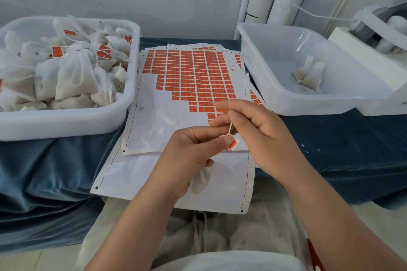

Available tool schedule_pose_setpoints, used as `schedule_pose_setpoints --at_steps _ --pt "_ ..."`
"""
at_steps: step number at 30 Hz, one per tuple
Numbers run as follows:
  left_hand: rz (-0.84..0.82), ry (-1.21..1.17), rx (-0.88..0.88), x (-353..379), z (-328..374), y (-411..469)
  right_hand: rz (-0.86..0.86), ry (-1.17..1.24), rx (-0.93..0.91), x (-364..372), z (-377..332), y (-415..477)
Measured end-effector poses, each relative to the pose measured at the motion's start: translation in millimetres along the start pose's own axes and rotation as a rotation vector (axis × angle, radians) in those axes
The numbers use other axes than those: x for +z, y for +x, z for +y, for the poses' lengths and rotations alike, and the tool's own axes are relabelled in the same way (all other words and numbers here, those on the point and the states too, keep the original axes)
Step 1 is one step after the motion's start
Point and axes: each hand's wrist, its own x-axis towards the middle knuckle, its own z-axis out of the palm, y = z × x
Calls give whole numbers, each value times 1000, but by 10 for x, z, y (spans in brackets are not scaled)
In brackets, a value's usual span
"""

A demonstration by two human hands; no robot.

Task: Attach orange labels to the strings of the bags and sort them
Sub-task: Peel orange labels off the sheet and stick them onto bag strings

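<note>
Orange label (232,145) is pinched at the fingertips of my left hand (189,154), right at the end of the string (230,129). My right hand (259,132) pinches that string just above it. The bag (201,179) hangs under my left palm, held by my lower fingers. Mid-attach, I reckon. Next I need to squeeze the label flat, then drop the bag in the tub (66,122) out past my left hand.

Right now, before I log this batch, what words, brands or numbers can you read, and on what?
No text is readable.
Label sheet: tiny yellow marks on each orange label, too small to read.
Orange label pinched by the left hand, beside the string the right hand holds: blurred, unreadable.
Labels in the left tub: too blurred.
Right tub: no text visible.
</note>
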Motion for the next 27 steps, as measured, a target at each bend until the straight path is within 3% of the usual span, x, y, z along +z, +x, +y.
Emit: schedule_pose_setpoints --at_steps 8,16,24,27 --pt "-69 51 5 -12 29 -7 -16 1 39 28 103 12" --pt "70 -100 61 -58 -45 34 -211 -35 73 -44 194 21" --pt "-116 -176 7 -208 -30 66 -214 18 59 -26 244 52" --pt "-89 -93 40 -221 -2 54 -233 66 51 -17 267 33"
